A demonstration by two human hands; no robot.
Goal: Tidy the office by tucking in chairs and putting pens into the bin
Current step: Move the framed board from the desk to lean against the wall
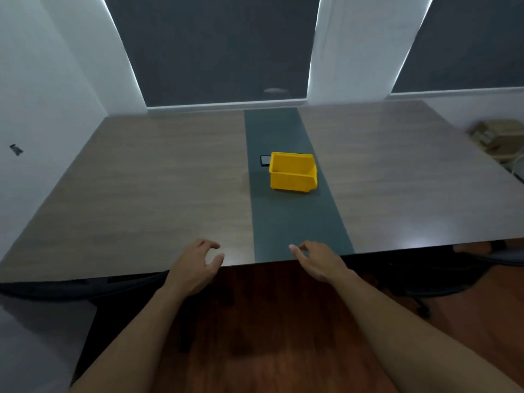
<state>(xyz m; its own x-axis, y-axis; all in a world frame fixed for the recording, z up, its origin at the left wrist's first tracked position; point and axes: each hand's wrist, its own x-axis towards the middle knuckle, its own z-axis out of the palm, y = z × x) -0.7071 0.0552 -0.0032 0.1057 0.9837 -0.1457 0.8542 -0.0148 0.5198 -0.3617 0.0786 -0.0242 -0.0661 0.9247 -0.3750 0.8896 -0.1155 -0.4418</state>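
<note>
A yellow plastic bin (292, 172) stands on the dark centre strip of the wooden table (147, 194), open side up; I cannot see anything inside it. My left hand (195, 266) hovers at the table's near edge with curled, parted fingers and holds nothing. My right hand (319, 259) is beside it at the same edge, fingers loosely apart and empty. A dark chair (465, 275) sits tucked under the table at the right, and another dark chair (71, 289) shows under the left edge. No pens are visible.
A small black flat object (265, 160) lies just left of the bin. Cardboard boxes (496, 137) sit on the floor at the far right. White walls and dark window blinds close the room behind the table. Red-brown wooden floor lies below me.
</note>
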